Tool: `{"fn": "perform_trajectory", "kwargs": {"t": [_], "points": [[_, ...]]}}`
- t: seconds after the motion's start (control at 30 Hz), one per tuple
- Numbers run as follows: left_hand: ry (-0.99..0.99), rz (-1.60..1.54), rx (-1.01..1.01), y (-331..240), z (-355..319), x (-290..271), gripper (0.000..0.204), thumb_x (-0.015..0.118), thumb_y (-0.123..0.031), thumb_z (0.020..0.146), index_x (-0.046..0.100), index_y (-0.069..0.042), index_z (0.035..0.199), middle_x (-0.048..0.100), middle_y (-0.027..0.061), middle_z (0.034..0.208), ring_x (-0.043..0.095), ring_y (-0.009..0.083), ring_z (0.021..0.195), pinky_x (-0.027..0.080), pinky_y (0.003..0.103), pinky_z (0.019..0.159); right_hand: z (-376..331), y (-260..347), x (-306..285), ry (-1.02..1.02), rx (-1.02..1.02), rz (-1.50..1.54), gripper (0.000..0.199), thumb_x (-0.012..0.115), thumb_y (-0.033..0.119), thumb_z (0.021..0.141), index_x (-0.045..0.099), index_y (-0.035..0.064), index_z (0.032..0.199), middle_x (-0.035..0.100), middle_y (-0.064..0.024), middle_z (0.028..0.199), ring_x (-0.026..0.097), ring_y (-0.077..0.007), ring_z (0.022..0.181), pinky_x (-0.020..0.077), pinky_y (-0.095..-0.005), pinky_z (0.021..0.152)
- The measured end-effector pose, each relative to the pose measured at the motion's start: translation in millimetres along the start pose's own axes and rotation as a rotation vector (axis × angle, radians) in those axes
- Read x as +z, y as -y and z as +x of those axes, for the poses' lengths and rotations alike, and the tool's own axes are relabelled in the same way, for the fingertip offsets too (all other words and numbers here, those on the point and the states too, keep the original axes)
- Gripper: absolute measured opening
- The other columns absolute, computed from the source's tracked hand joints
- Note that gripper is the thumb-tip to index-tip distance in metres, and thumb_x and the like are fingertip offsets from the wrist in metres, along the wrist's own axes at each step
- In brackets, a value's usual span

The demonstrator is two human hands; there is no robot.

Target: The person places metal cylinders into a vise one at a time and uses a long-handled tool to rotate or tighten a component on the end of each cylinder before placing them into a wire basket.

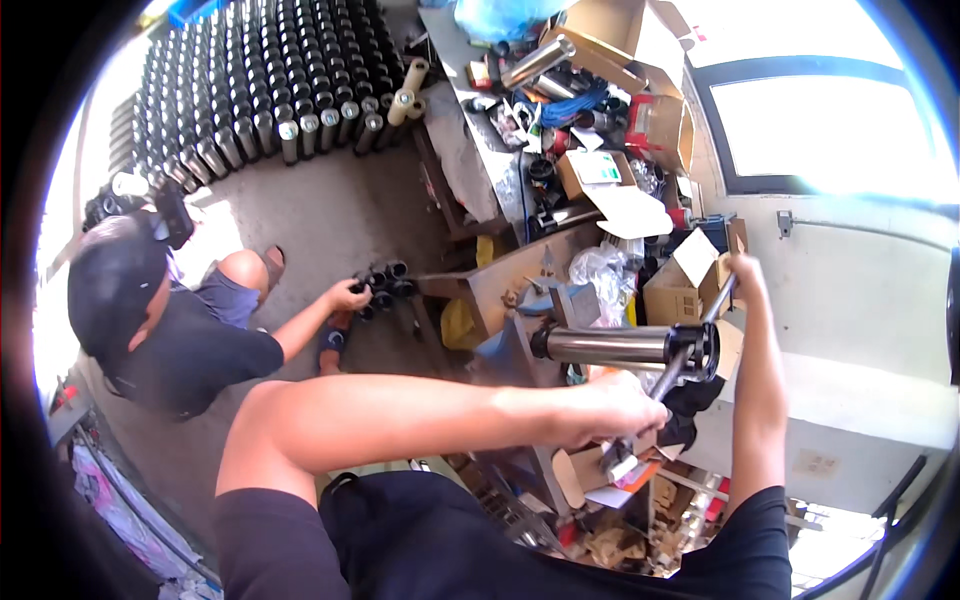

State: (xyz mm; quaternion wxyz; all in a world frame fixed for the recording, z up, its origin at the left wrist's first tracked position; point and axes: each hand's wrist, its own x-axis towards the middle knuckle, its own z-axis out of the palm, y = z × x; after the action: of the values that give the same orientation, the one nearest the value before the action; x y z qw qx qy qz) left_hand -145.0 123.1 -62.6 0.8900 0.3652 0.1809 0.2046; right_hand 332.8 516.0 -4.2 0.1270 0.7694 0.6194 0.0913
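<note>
A shiny steel cylinder (610, 345) with black ends lies level over the bench, its near-right end a black slotted cap (708, 352). A long metal bar (672, 375) runs aslant across that cap; whether it passes through the slots I cannot tell. Closed round the lower part of the bar is my left hand (615, 408), just below the cylinder. My right hand (742, 275) grips the bar's upper end, beyond the cap. The cylinder's other end sits at a wooden and metal stand (525, 350), and what holds it there is partly hidden.
A co-worker in a black cap (115, 285) crouches at left, one hand (348, 295) at several black round parts (392, 285) on the floor. Rows of steel cylinders (250, 100) stand behind. Cardboard boxes (680, 285) and a cluttered bench (480, 150) lie ahead; a white wall (830, 270) rises right.
</note>
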Motion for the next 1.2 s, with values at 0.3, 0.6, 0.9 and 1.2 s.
{"fn": "perform_trajectory", "kwargs": {"t": [0.3,0.6,0.9,1.2], "points": [[-1.120,1.647,0.155,-12.2,15.2,84.1,0.037,0.067,-0.019,0.083,0.057,0.003,0.111,0.066,0.0174,0.090,0.073,0.0339,0.072,0.061,0.042,0.063,-39.9,58.6,11.7,-0.307,-0.712,-0.351,0.031,0.055,0.025,0.091,0.069,0.0068,0.112,0.073,-0.0226,0.098,0.072,-0.0386,0.093,0.0564,-0.0491,0.089],[-1.223,2.537,0.081,-44.5,22.2,14.4,0.014,0.058,-0.013,0.082,0.058,-0.006,0.094,0.067,0.0159,0.088,0.070,0.0380,0.071,0.057,0.047,0.060,-297.7,-18.2,23.8,-0.470,-0.101,0.058,0.051,0.041,0.042,0.095,0.076,0.0044,0.097,0.072,-0.0232,0.105,0.068,-0.0348,0.106,0.0505,-0.0460,0.096],[-0.608,2.514,0.867,-130.9,93.5,-64.5,0.004,0.061,-0.009,0.083,0.060,-0.011,0.079,0.063,0.0097,0.075,0.063,0.0339,0.069,0.047,0.045,0.061,-546.7,-41.4,-4.8,-0.063,-0.131,0.363,0.051,0.070,0.057,0.085,0.076,0.0065,0.082,0.071,-0.0051,0.072,0.072,-0.0240,0.074,0.0568,-0.0352,0.067],[-0.746,2.199,1.288,-141.4,130.6,-106.3,0.025,0.058,-0.014,0.089,0.055,-0.004,0.067,0.055,0.0134,0.065,0.056,0.0323,0.062,0.045,0.045,0.060,-518.7,-8.3,43.8,0.704,-0.306,1.361,0.036,0.067,0.029,0.081,0.066,-0.0048,0.069,0.060,-0.0085,0.056,0.061,-0.0192,0.056,0.0475,-0.0381,0.054]]}}
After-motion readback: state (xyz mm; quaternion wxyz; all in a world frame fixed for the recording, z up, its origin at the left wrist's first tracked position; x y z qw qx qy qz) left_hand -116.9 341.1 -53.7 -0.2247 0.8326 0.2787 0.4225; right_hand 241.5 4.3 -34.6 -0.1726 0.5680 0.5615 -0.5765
